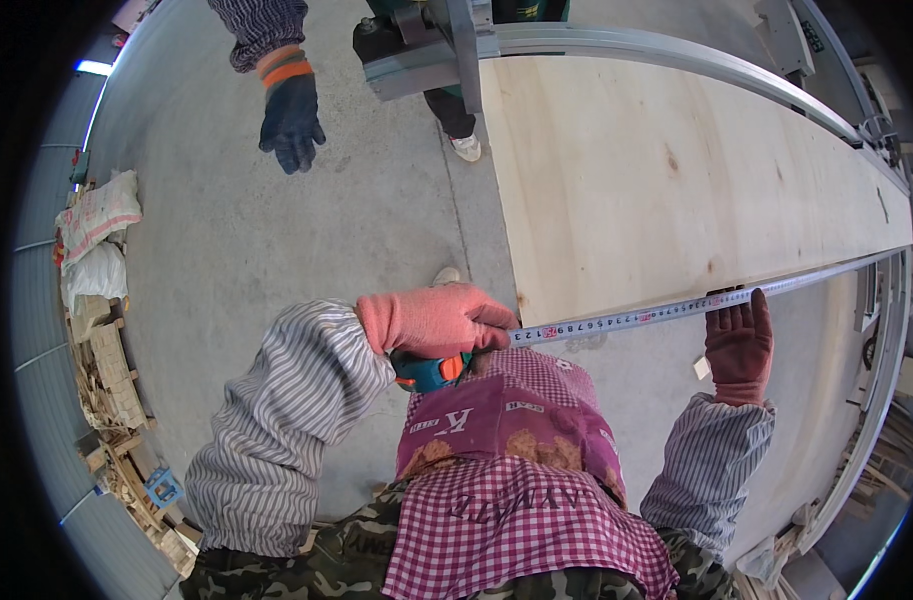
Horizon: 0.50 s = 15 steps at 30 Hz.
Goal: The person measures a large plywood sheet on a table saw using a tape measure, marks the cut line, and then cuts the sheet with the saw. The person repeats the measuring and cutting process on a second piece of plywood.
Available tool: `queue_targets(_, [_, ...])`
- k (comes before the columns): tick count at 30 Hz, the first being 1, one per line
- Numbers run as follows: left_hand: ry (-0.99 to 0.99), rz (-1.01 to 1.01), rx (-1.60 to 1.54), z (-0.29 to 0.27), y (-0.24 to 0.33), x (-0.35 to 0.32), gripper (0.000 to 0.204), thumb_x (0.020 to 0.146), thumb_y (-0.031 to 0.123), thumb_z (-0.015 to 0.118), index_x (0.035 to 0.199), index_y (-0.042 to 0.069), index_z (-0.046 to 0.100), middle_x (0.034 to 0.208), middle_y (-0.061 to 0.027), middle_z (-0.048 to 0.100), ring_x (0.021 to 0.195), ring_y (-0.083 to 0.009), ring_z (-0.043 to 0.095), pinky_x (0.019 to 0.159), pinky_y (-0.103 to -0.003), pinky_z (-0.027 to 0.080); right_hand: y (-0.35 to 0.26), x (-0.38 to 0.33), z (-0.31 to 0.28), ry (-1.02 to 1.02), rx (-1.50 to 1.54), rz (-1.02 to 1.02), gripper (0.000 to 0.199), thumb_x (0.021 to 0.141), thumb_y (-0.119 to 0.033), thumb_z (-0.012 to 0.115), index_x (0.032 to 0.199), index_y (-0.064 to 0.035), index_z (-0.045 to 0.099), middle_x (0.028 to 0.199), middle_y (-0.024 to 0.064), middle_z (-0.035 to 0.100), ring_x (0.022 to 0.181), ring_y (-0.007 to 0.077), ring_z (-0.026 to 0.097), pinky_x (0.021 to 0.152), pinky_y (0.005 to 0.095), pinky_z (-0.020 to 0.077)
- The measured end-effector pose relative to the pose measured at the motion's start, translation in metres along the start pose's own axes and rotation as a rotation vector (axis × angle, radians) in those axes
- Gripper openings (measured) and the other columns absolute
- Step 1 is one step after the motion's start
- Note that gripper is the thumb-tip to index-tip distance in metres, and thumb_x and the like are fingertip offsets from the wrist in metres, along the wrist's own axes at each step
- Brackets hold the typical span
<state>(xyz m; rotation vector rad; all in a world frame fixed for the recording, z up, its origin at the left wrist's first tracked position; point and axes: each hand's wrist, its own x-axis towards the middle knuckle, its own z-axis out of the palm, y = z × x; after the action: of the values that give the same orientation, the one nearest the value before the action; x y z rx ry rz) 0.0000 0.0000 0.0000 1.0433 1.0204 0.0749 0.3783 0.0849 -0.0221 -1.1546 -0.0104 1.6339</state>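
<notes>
While seemingly tensioning blade (627, 320), left hand (432, 320): clamped on tape measure (432, 373)
Right hand (741, 352): open beneath, likely preventing sag

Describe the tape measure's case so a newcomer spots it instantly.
On the large wood panel, find the near left corner. Beside it, the pink-gloved left hand holds the case. Its teal body with orange parts stands out from the pale blade.

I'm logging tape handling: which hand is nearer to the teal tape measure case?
Left. The left hand is wrapped over the tape measure case; the right hand is well off to the right, by the extended blade.
</notes>
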Motion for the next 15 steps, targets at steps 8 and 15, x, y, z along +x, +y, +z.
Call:
queue_targets(8, [0.009,-0.043,0.025,0.000,0.005,0.005,0.028,0.093,0.019,0.054,0.116,0.005,0.061,0.087,-0.0033,0.067,0.080,-0.0108,0.058,0.077,-0.029,0.047,-0.004,0.003,-0.002,-0.062,0.019,-0.014,0.034,0.093,-0.023,0.055,0.122,-0.0035,0.053,0.124,0.0096,0.056,0.116,0.0233,0.053,0.101,0.0394,0.0417])
queue_targets(15, [-0.034,-0.042,-0.019,0.001,0.009,0.003,0.028,0.093,0.016,0.051,0.115,0.003,0.060,0.080,-0.0031,0.067,0.076,-0.0102,0.059,0.075,-0.029,0.048,-0.010,0.004,-0.010,-0.131,0.005,0.025,0.032,0.094,-0.022,0.054,0.119,-0.0030,0.055,0.123,0.0100,0.058,0.116,0.0237,0.054,0.099,0.0406,0.0431])
